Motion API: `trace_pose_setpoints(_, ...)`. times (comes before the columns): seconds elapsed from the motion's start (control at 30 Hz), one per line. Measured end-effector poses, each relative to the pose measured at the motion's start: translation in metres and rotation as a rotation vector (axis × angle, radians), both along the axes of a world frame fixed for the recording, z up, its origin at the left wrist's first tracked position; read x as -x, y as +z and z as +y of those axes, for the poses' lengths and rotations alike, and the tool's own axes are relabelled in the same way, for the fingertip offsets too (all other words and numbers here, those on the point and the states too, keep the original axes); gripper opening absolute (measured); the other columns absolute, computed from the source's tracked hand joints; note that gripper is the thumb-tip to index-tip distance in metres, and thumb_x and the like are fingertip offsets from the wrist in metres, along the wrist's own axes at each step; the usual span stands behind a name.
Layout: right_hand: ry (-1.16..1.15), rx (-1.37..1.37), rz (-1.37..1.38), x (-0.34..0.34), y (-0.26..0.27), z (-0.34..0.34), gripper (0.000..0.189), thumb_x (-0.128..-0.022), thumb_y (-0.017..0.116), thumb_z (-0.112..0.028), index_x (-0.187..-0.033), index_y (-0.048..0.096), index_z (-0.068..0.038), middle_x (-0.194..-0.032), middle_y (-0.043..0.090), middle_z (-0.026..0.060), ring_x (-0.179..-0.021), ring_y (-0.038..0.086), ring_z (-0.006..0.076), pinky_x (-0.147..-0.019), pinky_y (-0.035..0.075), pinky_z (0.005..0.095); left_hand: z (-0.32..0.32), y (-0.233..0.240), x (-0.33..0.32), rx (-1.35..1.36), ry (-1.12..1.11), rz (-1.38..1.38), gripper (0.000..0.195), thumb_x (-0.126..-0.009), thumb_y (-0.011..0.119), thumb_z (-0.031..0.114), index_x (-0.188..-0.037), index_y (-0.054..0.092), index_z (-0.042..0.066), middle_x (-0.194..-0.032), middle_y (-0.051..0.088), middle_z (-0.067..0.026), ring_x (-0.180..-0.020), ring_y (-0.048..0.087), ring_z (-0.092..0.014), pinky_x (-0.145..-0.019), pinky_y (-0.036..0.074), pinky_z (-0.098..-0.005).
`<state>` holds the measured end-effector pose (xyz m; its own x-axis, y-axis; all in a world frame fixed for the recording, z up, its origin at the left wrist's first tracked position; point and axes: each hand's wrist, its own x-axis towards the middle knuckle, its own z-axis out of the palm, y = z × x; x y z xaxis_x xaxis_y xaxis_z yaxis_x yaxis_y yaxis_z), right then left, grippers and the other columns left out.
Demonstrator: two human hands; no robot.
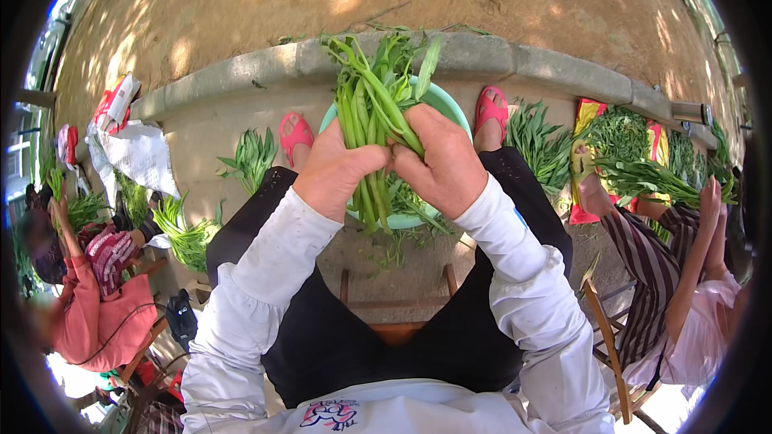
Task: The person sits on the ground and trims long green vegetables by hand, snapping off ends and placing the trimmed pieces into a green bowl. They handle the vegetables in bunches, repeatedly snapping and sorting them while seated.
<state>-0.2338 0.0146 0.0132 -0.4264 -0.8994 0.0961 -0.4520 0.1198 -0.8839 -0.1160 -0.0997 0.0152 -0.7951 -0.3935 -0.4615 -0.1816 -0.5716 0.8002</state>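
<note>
My left hand (341,166) is wrapped around a bunch of leafy green stems (356,108), which looks like water spinach. The cut stem ends hang below my fingers, and the leaves point away from me. My right hand (441,157) grips a few thicker stems (386,99) that lie slanting across the bunch, its thumb close to my left thumb. Underneath, between my feet, stands a pale green plastic basin (455,110). Loose greens (410,200) show inside it, partly hidden by my hands.
Piles of greens lie on the paving by my left foot (253,157) and right foot (537,144). A stone kerb (410,60) runs beyond the basin, with bare earth behind. Seated people handle greens at left (102,307) and right (693,289). A white woven sack (132,150) lies at left.
</note>
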Motion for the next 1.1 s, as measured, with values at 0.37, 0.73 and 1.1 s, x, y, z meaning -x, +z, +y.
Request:
trace_pose_setpoints(0.37, -0.135, 0.086, -0.536, -0.012, -0.007, 0.000, 0.014, -0.081, 0.055, -0.007, -0.092, 0.051, 0.002, -0.077, 0.055, 0.0149, -0.067, 0.057, 0.0258, -0.062, 0.046, 0.0337, -0.001, 0.011, 0.001, -0.260, 0.039, 0.033, 0.028, -0.077, 0.056, 0.002, -0.105, 0.052, 0.004, -0.091, 0.058, -0.0042, -0.080, 0.057, -0.015, -0.072, 0.047, -0.0297)
trace_pose_setpoints(0.73, -0.573, 0.691, -1.101, 0.042, 0.023, 0.021, 0.012, -0.091, 0.056, -0.017, -0.089, 0.052, -0.005, -0.065, 0.046, -0.0009, -0.049, 0.043, 0.0076, -0.046, 0.038, 0.0231, 0.001, 0.006, -0.008, -0.293, 0.186, 0.008, 0.033, -0.082, 0.065, 0.010, -0.112, 0.050, 0.003, -0.101, 0.058, -0.0071, -0.091, 0.059, -0.019, -0.082, 0.050, -0.0383)
trace_pose_setpoints(1.1, -0.153, -0.027, -1.028, 0.019, 0.009, 0.006, 0.013, -0.083, 0.065, -0.016, -0.084, 0.057, -0.006, -0.065, 0.051, -0.0032, -0.050, 0.044, 0.0046, -0.044, 0.033, 0.0196, 0.005, 0.013, 0.000, -0.245, 0.159, 0.097, 0.034, -0.080, 0.064, 0.006, -0.111, 0.050, 0.004, -0.098, 0.060, -0.0071, -0.081, 0.062, -0.019, -0.074, 0.053, -0.0338)
